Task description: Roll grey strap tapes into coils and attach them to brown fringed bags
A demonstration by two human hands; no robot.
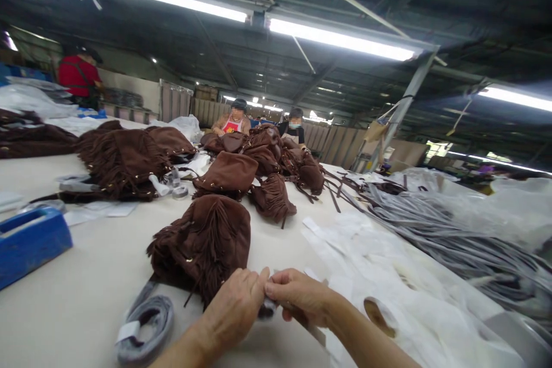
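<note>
My left hand (235, 307) and my right hand (299, 295) meet at the table's near edge, fingers pinched together on a small grey strip (268, 306) that is mostly hidden between them. Just beyond my hands lies a brown suede fringed bag (204, 241). A coiled grey strap (144, 322) with a white tag lies on the table to the left of my left forearm. White paper pieces (345, 241) lie to the right of my right hand.
More brown fringed bags (123, 161) are piled across the table's middle and far side. A blue plastic holder (30, 238) sits at the left. A heap of grey straps (435, 224) and clear plastic fills the right. Two seated people (235, 118) face me; a person in red (77, 77) stands far left.
</note>
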